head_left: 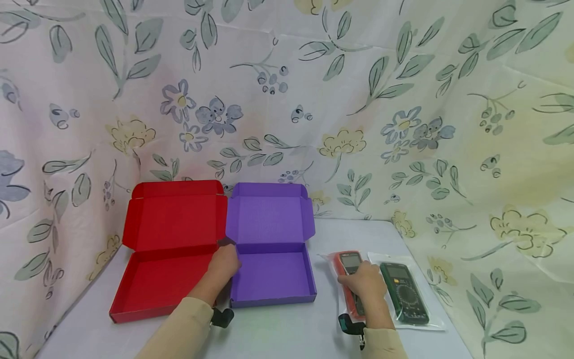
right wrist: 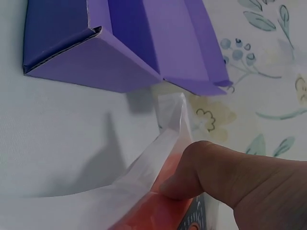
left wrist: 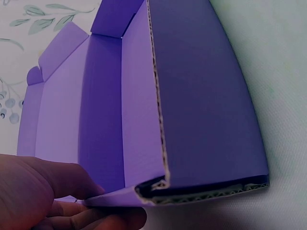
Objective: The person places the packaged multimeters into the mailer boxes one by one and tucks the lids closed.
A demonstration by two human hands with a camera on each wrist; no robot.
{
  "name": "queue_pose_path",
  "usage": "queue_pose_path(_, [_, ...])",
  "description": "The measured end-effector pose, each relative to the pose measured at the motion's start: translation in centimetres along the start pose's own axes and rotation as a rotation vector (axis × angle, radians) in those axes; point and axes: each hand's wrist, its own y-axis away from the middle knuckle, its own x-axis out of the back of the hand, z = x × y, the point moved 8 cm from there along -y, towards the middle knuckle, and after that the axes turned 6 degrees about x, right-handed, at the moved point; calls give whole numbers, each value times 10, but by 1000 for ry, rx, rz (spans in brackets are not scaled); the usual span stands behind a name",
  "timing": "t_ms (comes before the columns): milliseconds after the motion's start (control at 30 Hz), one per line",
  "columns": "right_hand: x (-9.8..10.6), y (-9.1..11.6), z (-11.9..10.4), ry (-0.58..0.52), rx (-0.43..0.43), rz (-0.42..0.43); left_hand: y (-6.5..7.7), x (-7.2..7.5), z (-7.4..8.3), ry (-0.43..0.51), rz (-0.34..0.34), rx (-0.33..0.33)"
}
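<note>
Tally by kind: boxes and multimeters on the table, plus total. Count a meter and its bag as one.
Open boxes: 2 (red box, purple box)
Bagged multimeters: 2 (red multimeter, green multimeter)
Total: 4

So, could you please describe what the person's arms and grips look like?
The left grip and right grip are bare, without gloves. Beige sleeves reach toward the wrists. Each wrist carries a small black device; the right one shows a teal patch.
</note>
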Motion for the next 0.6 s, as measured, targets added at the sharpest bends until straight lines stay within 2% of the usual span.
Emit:
queue_pose_path(367, [14,3,-18,19,113,25,3,4,2,10,-13,5])
queue_pose_path(600, [16,4,-30,32,186,7,2,2,1,15,-18,13])
